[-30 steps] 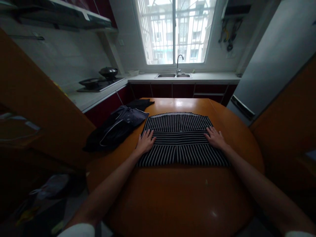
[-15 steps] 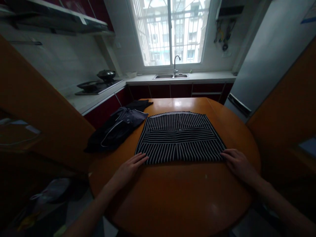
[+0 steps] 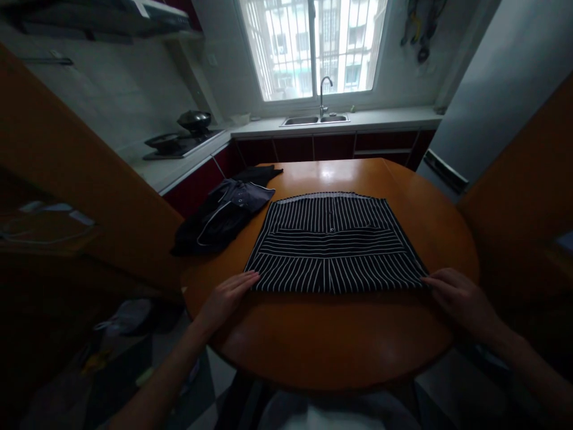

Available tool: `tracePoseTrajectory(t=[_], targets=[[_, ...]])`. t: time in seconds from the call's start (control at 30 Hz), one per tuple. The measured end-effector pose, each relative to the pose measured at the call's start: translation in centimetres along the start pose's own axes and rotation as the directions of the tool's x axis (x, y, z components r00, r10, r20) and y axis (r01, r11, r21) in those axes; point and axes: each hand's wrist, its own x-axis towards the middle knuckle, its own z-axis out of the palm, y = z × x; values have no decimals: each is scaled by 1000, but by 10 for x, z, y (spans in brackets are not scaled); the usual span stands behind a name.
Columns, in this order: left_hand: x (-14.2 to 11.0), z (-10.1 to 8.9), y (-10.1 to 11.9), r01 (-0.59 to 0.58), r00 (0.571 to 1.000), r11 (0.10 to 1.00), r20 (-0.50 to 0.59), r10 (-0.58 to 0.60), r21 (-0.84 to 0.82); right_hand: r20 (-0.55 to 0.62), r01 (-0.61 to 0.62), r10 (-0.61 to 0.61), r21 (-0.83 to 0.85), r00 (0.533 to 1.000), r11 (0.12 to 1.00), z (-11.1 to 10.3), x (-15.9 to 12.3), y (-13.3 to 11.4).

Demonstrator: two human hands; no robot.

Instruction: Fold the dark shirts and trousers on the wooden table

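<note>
Two hands [image 3: 230,289] [image 3: 454,292] at near corners, striped garment [image 3: 333,245] spread between.

"How are the arms set?"
"The left arm [image 3: 168,361] and right arm [image 3: 521,355] are bare, reaching forward, spread wide."
"And the hands?"
"Well apart. The left hand [image 3: 229,292] shows its back, fingers close together, pointing inward. The right hand [image 3: 459,295] points inward too, fingertips gathered in a pinch."
"Left one pinching?"
"Can't tell; its thumb is hidden."
</note>
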Motion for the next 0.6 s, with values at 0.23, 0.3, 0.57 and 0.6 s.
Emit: tracePoseTrajectory(t=[0.23,0.3,0.57,0.6], targets=[[23,-33,31,127,992,975,6,-128,-181,8,-12,12,-14,1000,1000,-14,19,-27],[60,-24,52,184,977,960,-69,-202,-212,-68,-70,71,11,995,997,-3,53,-52],[201,86,113,41,986,997,161,-51,59,233,-105,118,-66,965,992,105,171,-134],[205,95,111,59,981,995,181,-73,84,269,-117,134,-79,954,990,113,174,-129]])
